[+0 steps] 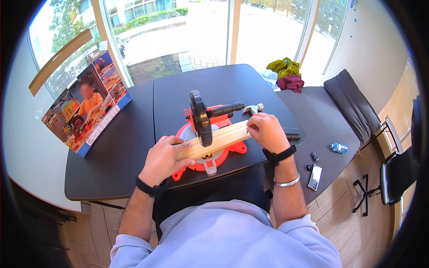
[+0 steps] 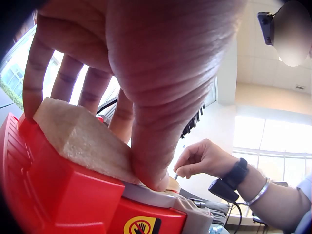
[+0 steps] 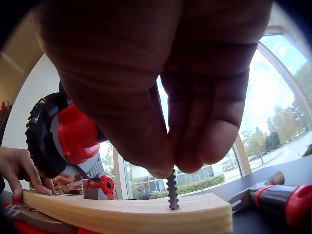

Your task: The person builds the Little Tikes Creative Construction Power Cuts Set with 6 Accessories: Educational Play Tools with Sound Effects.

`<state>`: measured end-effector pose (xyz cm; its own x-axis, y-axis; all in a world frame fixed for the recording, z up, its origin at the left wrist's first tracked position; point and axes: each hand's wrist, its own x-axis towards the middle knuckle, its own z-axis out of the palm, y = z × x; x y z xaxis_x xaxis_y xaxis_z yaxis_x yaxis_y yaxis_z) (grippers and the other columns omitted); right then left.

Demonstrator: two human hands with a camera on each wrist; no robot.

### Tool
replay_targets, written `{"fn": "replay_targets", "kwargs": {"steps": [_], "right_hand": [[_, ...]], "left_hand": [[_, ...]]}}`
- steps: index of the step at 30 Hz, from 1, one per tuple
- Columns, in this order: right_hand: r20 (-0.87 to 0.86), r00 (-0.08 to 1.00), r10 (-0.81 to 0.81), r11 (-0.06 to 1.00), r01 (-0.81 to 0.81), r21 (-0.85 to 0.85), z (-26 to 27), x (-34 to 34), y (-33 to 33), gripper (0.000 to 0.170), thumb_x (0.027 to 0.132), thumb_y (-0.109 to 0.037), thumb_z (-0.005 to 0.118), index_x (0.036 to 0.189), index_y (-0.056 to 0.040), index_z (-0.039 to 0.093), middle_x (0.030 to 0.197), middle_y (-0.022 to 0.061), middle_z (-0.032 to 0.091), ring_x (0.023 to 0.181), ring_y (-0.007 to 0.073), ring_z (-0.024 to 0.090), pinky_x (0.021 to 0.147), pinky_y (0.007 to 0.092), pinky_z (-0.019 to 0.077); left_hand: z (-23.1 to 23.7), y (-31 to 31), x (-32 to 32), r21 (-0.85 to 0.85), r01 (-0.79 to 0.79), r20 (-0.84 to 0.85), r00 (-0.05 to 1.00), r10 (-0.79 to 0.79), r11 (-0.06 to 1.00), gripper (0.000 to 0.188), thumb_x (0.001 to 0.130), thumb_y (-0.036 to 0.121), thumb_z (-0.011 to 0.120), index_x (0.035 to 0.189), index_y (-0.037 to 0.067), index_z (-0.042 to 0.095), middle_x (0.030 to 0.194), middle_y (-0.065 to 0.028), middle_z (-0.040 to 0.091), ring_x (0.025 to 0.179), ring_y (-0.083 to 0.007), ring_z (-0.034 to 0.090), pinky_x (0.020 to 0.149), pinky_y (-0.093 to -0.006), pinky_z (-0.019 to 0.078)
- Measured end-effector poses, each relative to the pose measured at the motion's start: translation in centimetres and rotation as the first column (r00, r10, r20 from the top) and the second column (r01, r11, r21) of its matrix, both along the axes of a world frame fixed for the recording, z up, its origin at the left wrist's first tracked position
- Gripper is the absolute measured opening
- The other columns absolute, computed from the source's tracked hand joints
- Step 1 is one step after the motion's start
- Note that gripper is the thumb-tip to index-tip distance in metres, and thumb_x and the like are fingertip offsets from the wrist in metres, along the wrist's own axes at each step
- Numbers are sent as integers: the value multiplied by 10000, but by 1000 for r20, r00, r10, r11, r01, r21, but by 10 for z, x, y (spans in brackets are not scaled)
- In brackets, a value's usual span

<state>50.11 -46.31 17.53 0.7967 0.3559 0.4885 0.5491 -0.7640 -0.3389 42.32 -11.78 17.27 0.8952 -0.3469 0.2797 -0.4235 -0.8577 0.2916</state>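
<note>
A pale wooden board (image 1: pixel 223 138) lies across the red base (image 3: pixel 34 225) of a toy-like mitre saw, below its black blade (image 1: pixel 201 118). My left hand (image 1: pixel 163 160) holds the board's left end, thumb on the near edge and fingers over the far side. Near the other end, my right hand (image 1: pixel 268 132) pinches a dark ridged screw (image 3: pixel 172 191) between thumb and fingertips. The screw stands about upright, its lower tip at the board's top face.
A hammer (image 1: pixel 254 108) lies on the dark table (image 1: pixel 116 169) just beyond the board's right end. A large picture box (image 1: pixel 91 107) stands at the left. On the grey bench at the right are a bottle (image 1: pixel 338 148), a phone (image 1: pixel 314 177) and clothes (image 1: pixel 290 83).
</note>
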Motion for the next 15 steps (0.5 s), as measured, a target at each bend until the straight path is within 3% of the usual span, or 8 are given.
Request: {"fn": "replay_targets", "kwargs": {"steps": [4, 6, 7, 9, 10, 12, 15], "right_hand": [[-49, 998, 40, 994, -35, 103, -3, 5, -7, 80, 873, -40, 790, 942, -23, 753, 927, 173, 742, 867, 390, 729, 785, 477, 584], [-31, 997, 71, 957, -59, 284, -3, 8, -12, 137, 855, -64, 830, 951, -26, 741, 935, 176, 747, 886, 395, 732, 787, 478, 580], [-31, 997, 74, 958, -62, 281, -6, 12, -18, 137, 855, -64, 830, 951, -26, 741, 935, 176, 747, 886, 395, 732, 787, 478, 580], [12, 994, -109, 975, 105, 194, -18, 23, -32, 223, 839, -109, 866, 1009, -28, 746, 942, 180, 752, 908, 394, 740, 803, 483, 585], [12, 994, -107, 976, 103, 193, -25, 26, -35, 223, 839, -109, 866, 1009, -28, 746, 942, 180, 752, 908, 394, 740, 803, 483, 585], [-153, 923, -354, 935, 350, -54, -32, 25, -37, 296, 839, -180, 897, 1043, -26, 748, 993, 181, 756, 973, 384, 742, 847, 483, 591], [-130, 890, -438, 899, 429, -90, -37, 22, -28, 349, 827, -194, 910, 1094, -30, 757, 996, 166, 752, 941, 380, 734, 863, 476, 594]], "left_hand": [[-2, 2, 0, 15, 8, 17, 1000, -8, 1000, 489, 827, 410, 919, 1240, 166, 825, 1215, -81, 729, 1148, -282, 669, 951, -432, 593], [-1, 1, 0, -13, 6, 14, 1000, -6, 1000, 504, 810, 380, 929, 1237, 131, 830, 1206, -91, 738, 1142, -291, 678, 966, -424, 580], [-2, 1, 0, -16, 3, 15, 1000, -2, 1000, 504, 810, 380, 929, 1237, 131, 830, 1206, -91, 738, 1142, -291, 678, 966, -424, 580], [-2, 2, 0, -18, 7, 13, 1000, -7, 1000, 502, 811, 379, 928, 1235, 129, 831, 1198, -91, 738, 1143, -292, 679, 967, -424, 580], [-2, 2, 0, -20, 5, 13, 1000, -5, 1000, 502, 811, 379, 928, 1235, 129, 831, 1198, -91, 738, 1143, -292, 679, 967, -424, 580], [-2, 2, 1, -23, 5, 4, 1000, -5, 1000, 503, 810, 379, 929, 1234, 126, 831, 1194, -91, 739, 1141, -292, 680, 967, -424, 580], [0, 1, 0, -11, 7, 9, 1000, -6, 1000, 501, 809, 376, 929, 1230, 124, 831, 1195, -90, 740, 1140, -292, 680, 966, -423, 580]]}}
